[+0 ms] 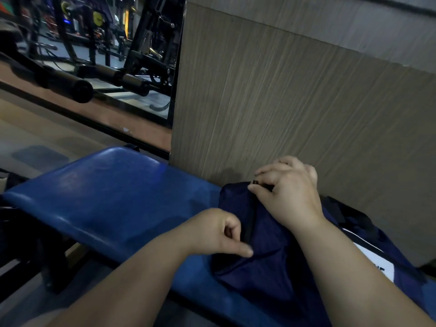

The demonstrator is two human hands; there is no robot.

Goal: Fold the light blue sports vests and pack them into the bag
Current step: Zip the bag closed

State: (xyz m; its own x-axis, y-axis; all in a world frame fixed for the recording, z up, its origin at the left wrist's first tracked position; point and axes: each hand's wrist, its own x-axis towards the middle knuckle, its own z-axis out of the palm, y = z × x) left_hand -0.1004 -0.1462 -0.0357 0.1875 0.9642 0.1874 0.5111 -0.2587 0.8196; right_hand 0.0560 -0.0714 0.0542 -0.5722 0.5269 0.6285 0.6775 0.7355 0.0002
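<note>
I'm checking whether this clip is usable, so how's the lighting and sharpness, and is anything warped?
Head view: dim overall, so the navy bag reads nearly black; soft glare on the blue bench; the wide-angle lens bends the edges of the wall panel; the gym machines behind look dark and soft; the left hand and right hand are fairly sharp.

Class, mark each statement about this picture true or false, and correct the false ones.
1. The bag lies on a blue padded bench. True.
2. The right hand hangs off the bench, holding nothing. False: its fingers pinch the zip pull on the bag.
3. A light blue vest is spread across the bench. False: no vest shows.
4. The left hand touches the bag, fingers curled. True.
5. Gym equipment shows at upper left. True.
</note>
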